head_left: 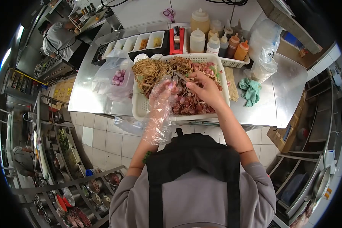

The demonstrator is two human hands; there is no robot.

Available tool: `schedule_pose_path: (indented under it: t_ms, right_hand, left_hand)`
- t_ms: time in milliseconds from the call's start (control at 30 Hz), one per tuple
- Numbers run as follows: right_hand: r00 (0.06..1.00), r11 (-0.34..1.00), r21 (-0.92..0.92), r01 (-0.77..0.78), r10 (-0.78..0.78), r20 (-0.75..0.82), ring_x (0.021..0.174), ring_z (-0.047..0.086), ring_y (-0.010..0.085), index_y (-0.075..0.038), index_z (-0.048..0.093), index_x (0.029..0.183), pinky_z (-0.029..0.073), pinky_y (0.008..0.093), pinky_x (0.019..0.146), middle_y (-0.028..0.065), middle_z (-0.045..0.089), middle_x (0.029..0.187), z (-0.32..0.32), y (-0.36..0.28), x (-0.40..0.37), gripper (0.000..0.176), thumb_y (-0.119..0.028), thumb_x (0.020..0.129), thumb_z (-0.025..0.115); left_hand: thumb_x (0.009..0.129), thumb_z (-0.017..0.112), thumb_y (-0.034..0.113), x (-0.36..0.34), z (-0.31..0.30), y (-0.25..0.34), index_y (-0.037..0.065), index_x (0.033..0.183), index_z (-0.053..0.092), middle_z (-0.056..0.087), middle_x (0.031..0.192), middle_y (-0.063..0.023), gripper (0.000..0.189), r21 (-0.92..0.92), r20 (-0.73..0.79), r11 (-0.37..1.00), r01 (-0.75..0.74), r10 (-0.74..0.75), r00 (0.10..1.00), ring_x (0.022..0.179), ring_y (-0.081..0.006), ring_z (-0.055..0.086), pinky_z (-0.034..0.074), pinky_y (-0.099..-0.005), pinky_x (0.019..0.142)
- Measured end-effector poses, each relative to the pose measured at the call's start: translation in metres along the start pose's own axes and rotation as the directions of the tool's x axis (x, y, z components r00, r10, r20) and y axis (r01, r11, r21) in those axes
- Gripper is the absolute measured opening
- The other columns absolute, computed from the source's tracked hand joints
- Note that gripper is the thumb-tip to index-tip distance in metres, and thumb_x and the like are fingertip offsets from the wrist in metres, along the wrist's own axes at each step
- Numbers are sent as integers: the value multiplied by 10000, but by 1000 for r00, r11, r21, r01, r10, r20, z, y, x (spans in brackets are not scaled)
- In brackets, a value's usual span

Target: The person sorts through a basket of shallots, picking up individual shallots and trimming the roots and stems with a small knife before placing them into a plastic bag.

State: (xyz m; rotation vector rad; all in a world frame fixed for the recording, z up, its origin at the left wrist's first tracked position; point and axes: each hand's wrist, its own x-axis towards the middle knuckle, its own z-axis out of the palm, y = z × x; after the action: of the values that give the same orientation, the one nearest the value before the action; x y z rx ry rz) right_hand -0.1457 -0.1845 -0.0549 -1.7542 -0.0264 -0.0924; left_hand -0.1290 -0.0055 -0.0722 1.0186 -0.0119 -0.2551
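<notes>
My left hand (161, 91), in a loose clear plastic glove, is closed around a small pinkish shallot (174, 87). My bare right hand (205, 88) grips a small knife (180, 75), its blade pointing toward the left hand. Both hands are over a white plastic basket (140, 111). Dry, straw-like stalks and roots (150, 72) fill its left side, and reddish shallots with skins and stalks (193, 104) lie at the front and right. Peeled purple shallots (119, 77) sit in a clear plastic bag left of the basket. The glove partly hides the left fingers.
Behind the basket stand several squeeze bottles (197, 41), a red tape dispenser (176, 40) and white containers of chopped ingredients (155, 39). A green cloth (249, 92) lies on the steel table (266, 112) at right. Another person (60, 40) works at the far left.
</notes>
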Motion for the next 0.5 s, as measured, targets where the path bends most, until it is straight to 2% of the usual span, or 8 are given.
schedule_pose_path:
  t_ms: [100, 167, 200, 233, 267, 367, 433, 500]
  right_hand:
    - [988, 994, 0, 107, -106, 112, 886, 581, 181, -59, 504, 1205, 462, 318, 801, 106, 614, 972, 5, -10, -11, 383, -194, 866, 620]
    - [978, 989, 20, 144, -145, 148, 904, 581, 188, -65, 488, 1229, 455, 321, 823, 110, 610, 1004, 11, -3, -13, 398, -186, 870, 610]
    - [966, 983, 42, 181, -185, 182, 921, 580, 194, -71, 472, 1252, 449, 324, 845, 113, 605, 1036, 14, -2, -13, 414, -179, 873, 600]
    - [968, 997, 23, 76, -79, 238, 950, 583, 203, -68, 474, 1256, 447, 322, 857, 111, 608, 1073, 14, -8, -16, 419, -171, 870, 599]
    - [968, 997, 23, 76, -79, 237, 950, 583, 203, -68, 474, 1256, 447, 322, 857, 111, 608, 1073, 17, -6, -15, 419, -171, 870, 599]
    - [974, 985, 94, 146, -160, 162, 954, 585, 208, -66, 480, 1258, 445, 324, 866, 106, 611, 1092, 26, -1, -14, 410, -161, 875, 590]
    - [984, 993, 110, 30, -49, 173, 976, 588, 220, -55, 500, 1238, 441, 326, 876, 114, 609, 1108, 26, -7, -15, 381, -155, 880, 581]
    - [984, 994, 82, 68, -81, 158, 982, 592, 226, -53, 514, 1222, 443, 327, 874, 117, 609, 1117, 28, -4, -14, 360, -153, 882, 577]
  left_hand:
    - [845, 608, 76, 0, 4, -2, 47, 1138, 541, 597, 1127, -115, 302, -12, -49, 1000, -5, 4, 999, 930, -183, 609, 511, -269, 735]
    - [832, 610, 22, 10, -5, -17, 52, 1114, 564, 585, 1130, -115, 287, -241, 112, 951, -193, 224, 968, 987, -171, 581, 492, -286, 831]
    - [832, 610, 22, 10, -6, -18, 52, 1114, 564, 585, 1130, -115, 287, -241, 112, 951, -192, 224, 968, 987, -171, 581, 492, -286, 831]
    - [830, 601, 3, 10, -8, -19, 44, 1096, 556, 578, 1128, -123, 273, -219, 90, 951, -216, 240, 966, 1006, -181, 567, 478, -305, 865]
    - [827, 592, -16, 10, -9, -19, 37, 1079, 548, 571, 1127, -131, 260, -197, 69, 951, -240, 257, 964, 1025, -190, 554, 465, -324, 898]
    - [824, 594, -22, 10, -12, -24, 33, 1038, 532, 569, 1115, -128, 230, -163, -27, 966, -199, 197, 980, 1008, -193, 556, 462, -323, 906]
    - [822, 595, -22, 10, -12, -24, 33, 1034, 525, 563, 1124, -129, 230, -205, -27, 962, -183, 181, 983, 1013, -194, 554, 457, -321, 913]
    - [821, 596, -23, 9, -11, -23, 34, 1031, 519, 556, 1133, -129, 231, -248, -26, 954, -165, 164, 986, 1018, -196, 551, 451, -318, 920]
